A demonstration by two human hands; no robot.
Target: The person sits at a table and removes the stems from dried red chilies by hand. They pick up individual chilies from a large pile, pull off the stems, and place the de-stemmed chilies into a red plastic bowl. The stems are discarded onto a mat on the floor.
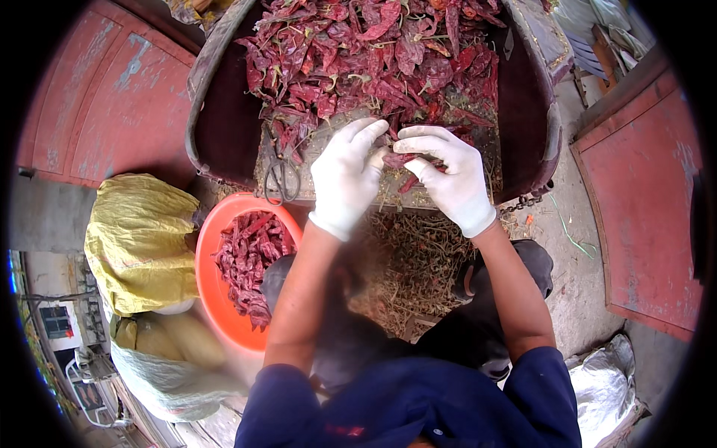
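My left hand (350,173), in a white glove, is raised over the front of a board, its fingertips close to the other hand. In my right hand (448,173), gloved too, a dried red chili pepper (399,160) is pinched between thumb and fingers, its tip near my left thumb. Whether the left fingers also touch the pepper cannot be told. Beyond both hands lies a large heap of dried red chili peppers (386,61). A pair of black metal scissors (277,173) rests at the board's left front edge.
An orange plastic basin (204,269) holding dried chilies stands at left, beside a yellow woven sack (143,241). Dry stems (414,269) litter the ground between my knees. Red metal doors (644,196) flank both sides. A chain (521,203) hangs at the cart's right corner.
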